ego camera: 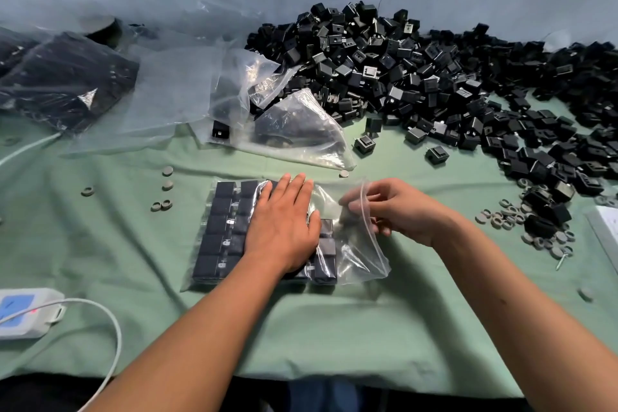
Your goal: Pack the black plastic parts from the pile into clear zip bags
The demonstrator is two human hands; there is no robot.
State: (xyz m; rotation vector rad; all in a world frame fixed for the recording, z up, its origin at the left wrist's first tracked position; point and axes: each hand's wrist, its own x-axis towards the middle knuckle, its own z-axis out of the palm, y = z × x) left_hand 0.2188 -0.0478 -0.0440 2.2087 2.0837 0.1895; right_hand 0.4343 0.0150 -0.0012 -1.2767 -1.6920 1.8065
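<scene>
Flat-fingered, the left hand (282, 227) presses the filled zip bag (220, 234) while the right hand (398, 209) pinches its mouth.

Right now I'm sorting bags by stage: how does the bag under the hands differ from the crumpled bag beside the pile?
The bag under the hands lies flat; the crumpled bag is bunched and creased. The first holds black parts in neat rows; the crumpled one shows a single loose part near its edge. The left hand presses the first and the right hand pinches its zip edge; nothing touches the other. Both are clear plastic.
</scene>
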